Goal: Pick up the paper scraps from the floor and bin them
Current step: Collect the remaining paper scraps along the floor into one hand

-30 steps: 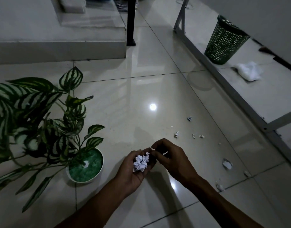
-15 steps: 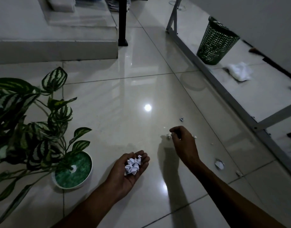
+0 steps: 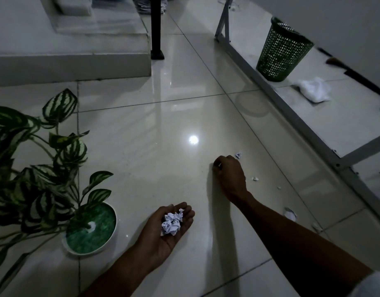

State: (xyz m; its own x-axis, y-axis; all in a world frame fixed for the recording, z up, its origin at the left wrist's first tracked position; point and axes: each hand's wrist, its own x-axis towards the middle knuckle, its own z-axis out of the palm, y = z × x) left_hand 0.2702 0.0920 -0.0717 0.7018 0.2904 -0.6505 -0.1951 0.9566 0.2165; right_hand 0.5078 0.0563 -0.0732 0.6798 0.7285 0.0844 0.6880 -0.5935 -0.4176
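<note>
My left hand [image 3: 165, 230] lies palm up just above the floor, cupped around a wad of crumpled white paper scraps [image 3: 172, 220]. My right hand [image 3: 228, 174] reaches forward and down to the tiles. Its fingertips are pinched together on a small paper scrap [image 3: 218, 165], of which only a pale bit shows. Loose scraps lie around it: one just beyond the knuckles [image 3: 238, 155], one to the right of the wrist [image 3: 255, 179], and a bigger one near my forearm [image 3: 290, 214]. The green mesh bin [image 3: 281, 50] stands far to the upper right.
A potted plant in a white pot [image 3: 92, 230] with striped leaves stands close on the left. A white metal frame [image 3: 270, 88] runs diagonally between me and the bin. A crumpled white bag [image 3: 313, 90] lies by the bin. A raised step [image 3: 71, 61] and a black post [image 3: 155, 28] are behind.
My right hand left the left palm, reached forward to the floor and closed its fingers where a scrap lay. The left hand stayed cupped with the wad. The view shifted slightly.
</note>
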